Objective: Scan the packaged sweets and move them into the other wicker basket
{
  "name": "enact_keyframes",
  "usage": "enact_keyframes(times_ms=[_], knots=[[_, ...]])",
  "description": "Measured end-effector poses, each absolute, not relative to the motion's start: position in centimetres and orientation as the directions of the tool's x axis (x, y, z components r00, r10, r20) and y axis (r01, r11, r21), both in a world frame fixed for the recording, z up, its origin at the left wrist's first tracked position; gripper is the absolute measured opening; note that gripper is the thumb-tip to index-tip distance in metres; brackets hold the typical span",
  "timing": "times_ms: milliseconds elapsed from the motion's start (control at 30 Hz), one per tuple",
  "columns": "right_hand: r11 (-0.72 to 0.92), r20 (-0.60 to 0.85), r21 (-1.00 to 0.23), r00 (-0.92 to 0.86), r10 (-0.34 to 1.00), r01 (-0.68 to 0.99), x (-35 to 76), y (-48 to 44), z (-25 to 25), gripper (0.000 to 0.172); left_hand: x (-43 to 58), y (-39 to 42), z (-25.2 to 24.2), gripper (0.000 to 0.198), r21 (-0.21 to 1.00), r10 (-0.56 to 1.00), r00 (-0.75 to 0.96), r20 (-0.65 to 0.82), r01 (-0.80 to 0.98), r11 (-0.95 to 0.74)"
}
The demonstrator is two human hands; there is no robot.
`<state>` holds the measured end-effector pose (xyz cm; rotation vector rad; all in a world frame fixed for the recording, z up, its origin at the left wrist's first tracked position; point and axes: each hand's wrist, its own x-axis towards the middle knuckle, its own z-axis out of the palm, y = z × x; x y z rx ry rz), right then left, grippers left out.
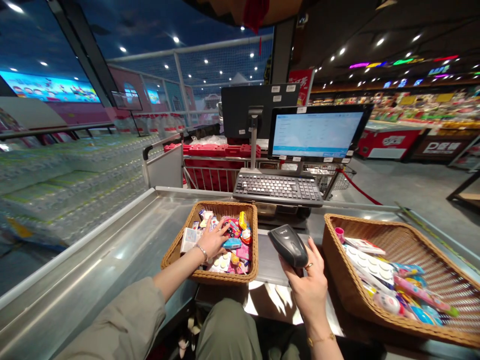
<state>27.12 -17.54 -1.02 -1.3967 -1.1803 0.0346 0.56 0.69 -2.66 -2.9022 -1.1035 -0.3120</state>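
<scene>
My left hand reaches into a wicker basket full of small colourful packaged items, its fingers curled down onto the packets; what they grip is hidden. My right hand is wrapped round a dark handheld barcode scanner, held upright between the two baskets. A second, larger wicker basket on the right holds several more colourful packets.
A keyboard and a lit checkout screen stand behind the baskets on a steel counter. Red shopping carts and a rail lie beyond. Stacked bottled water fills the left; shop shelves run far right.
</scene>
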Motion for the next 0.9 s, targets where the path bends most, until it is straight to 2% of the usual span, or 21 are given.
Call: enact_keyframes(times_ms=[100, 200, 300, 433, 567, 900], knots=[[0.268, 0.608, -0.754, 0.481, 0.632, 0.599, 27.2, -17.5, -1.0, 0.035, 0.6, 0.5, -2.2, 0.013, 0.058, 0.628, 0.738, 0.248, 0.636, -0.77], [0.264, 0.602, -0.759, 0.49, 0.63, 0.595, 27.3, -17.5, -1.1, 0.036, 0.5, 0.3, -1.0, 0.01, 0.003, 0.638, 0.728, 0.252, 0.659, -0.752], [0.266, 0.601, -0.762, 0.494, 0.628, 0.59, 27.3, -17.5, -1.3, 0.036, 0.5, -0.1, 0.7, 0.011, -0.045, 0.65, 0.71, 0.272, 0.684, -0.728], [0.255, 0.604, -0.755, 0.489, 0.63, 0.604, 27.4, -17.5, -1.4, 0.035, 1.1, -0.7, 2.9, 0.015, -0.025, 0.629, 0.69, 0.358, 0.681, -0.732], [0.253, 0.615, -0.744, 0.488, 0.619, 0.618, 27.4, -17.6, -1.4, 0.035, 2.2, -1.3, 4.7, 0.019, -0.055, 0.594, 0.688, 0.417, 0.671, -0.739], [0.23, 0.668, -0.678, 0.454, 0.59, 0.698, 27.3, -18.0, -0.6, 0.028, 4.7, -2.2, 6.2, 0.021, -0.073, 0.508, 0.684, 0.524, 0.63, -0.773]])
